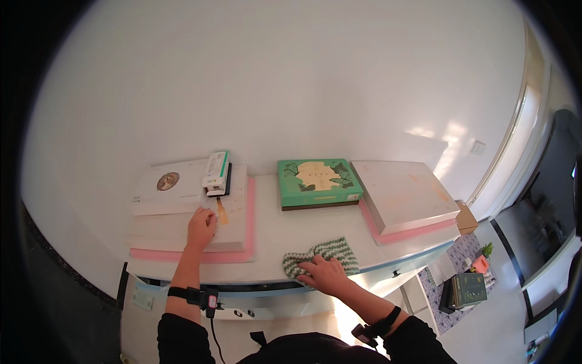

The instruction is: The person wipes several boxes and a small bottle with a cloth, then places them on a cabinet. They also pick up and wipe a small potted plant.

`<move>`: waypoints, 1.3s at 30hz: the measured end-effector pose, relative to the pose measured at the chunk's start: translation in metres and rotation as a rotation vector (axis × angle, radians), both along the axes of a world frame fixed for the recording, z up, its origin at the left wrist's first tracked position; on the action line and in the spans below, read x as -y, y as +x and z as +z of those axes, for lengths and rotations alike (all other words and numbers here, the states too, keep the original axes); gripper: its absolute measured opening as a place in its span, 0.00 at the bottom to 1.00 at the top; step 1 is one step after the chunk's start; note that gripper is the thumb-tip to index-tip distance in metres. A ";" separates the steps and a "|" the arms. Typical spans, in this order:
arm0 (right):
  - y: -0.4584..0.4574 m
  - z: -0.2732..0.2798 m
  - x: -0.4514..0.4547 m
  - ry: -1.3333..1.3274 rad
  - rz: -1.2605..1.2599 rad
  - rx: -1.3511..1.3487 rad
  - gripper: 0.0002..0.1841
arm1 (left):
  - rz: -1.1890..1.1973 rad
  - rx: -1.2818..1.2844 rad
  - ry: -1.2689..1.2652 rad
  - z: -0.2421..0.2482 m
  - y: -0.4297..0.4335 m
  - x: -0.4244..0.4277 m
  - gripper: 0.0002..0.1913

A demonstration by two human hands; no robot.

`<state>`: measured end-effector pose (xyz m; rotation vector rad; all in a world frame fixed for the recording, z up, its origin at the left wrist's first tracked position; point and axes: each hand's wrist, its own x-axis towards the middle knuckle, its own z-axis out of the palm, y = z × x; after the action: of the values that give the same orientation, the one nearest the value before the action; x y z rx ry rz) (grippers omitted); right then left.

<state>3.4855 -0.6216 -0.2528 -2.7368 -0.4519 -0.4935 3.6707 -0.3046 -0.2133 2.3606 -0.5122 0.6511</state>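
Observation:
My right hand (323,274) presses on a crumpled green-and-white striped cloth (338,250) at the front edge of a white cabinet top (268,241). Over the white boxes at the left hovers or rests my left hand (202,225), its fingers curled; whether it holds something small is hard to tell. Just beyond it, a small white-and-green box (216,170) lies on a dark flat item, partly on a flat white box with a round brown emblem (175,184). Beneath these is a larger white box (159,232) with a tan stain.
A green box with butterfly pictures (320,182) stands against the wall. To its right, a big white box (404,193) sits on a pink-edged base (411,233). A drawer (404,268) is in the cabinet's front. At far right, a low table holds a dark green box (470,290) and a plant (487,249).

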 end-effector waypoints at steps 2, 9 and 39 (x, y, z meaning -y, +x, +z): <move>-0.007 0.002 0.020 0.026 0.000 -0.037 0.15 | 0.028 0.031 0.004 -0.003 -0.004 0.002 0.05; -0.020 0.033 0.094 0.133 -0.077 -0.105 0.17 | 0.196 0.024 0.128 -0.018 -0.005 0.012 0.16; 0.030 0.020 0.274 0.098 -0.417 0.091 0.15 | 0.095 -0.796 -0.192 0.003 0.038 0.229 0.23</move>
<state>3.5156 -0.8955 -0.2331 -2.7205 0.1283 -0.7223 3.7088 -0.5333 -0.2103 2.2296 0.0195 -0.2174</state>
